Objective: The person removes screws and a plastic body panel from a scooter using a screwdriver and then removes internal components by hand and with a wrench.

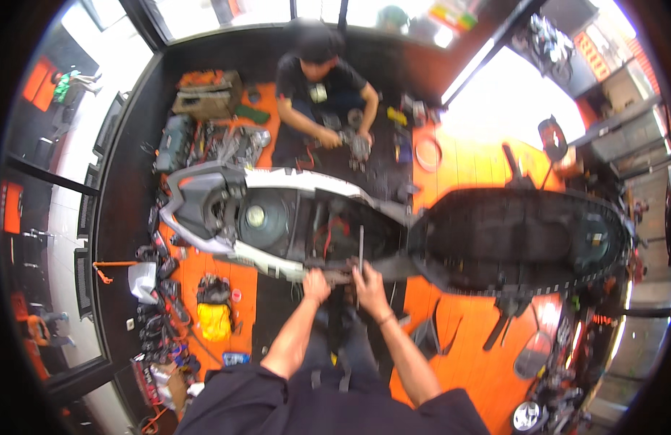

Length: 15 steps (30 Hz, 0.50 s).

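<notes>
A scooter with white and grey side panels (292,177) stands across the view in front of me. Its seat (502,235) is swung up to the right, underside showing. Red wires (328,235) lie in the dark opening in the body. My right hand (372,291) grips a thin grey metal rod (361,245) that points away from me over the opening. At the scooter's near edge, my left hand (317,287) is closed; its fingers are partly hidden and blurred, so what they hold cannot be made out.
Across the scooter a person (321,94) crouches, both hands on a metal engine part (357,145). A yellow bag (213,320) and many tools and parts lie on the left. A mirror (533,355) and handlebar grip (499,330) stick out at the right.
</notes>
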{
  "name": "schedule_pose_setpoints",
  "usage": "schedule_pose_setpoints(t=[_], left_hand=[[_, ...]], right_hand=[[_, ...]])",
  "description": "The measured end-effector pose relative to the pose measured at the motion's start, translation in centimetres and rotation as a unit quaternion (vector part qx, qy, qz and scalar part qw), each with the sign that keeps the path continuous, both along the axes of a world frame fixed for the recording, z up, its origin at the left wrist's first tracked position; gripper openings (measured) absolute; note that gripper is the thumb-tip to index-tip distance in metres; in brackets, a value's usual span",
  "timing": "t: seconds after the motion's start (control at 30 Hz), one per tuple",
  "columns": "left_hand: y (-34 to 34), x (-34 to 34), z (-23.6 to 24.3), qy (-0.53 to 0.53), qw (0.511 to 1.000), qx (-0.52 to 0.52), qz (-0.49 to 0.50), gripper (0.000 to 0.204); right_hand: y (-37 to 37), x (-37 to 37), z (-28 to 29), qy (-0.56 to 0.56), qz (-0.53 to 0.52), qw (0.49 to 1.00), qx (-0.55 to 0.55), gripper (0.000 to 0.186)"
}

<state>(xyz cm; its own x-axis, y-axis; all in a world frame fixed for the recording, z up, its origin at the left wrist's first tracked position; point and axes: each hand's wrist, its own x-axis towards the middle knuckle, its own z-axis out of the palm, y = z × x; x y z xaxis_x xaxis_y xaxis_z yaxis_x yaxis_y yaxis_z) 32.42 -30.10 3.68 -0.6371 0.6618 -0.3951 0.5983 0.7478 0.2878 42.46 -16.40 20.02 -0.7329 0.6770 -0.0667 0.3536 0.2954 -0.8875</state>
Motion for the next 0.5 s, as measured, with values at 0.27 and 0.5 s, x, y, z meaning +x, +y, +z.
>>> schedule_pose_setpoints(t=[0.27,0.5], left_hand=[[2.4,-2.3,4.2,-0.144,0.984,-0.067,0.082,0.043],[2.8,-2.1,3.4,-0.154,0.979,-0.056,0.125,0.04]], right_hand=[[0.3,-0.4,-0.6,-0.012,-0.049,0.981,-0.189,0.026],[1.2,0.9,-3.9,-0.084,-0.068,0.984,-0.143,0.026]])
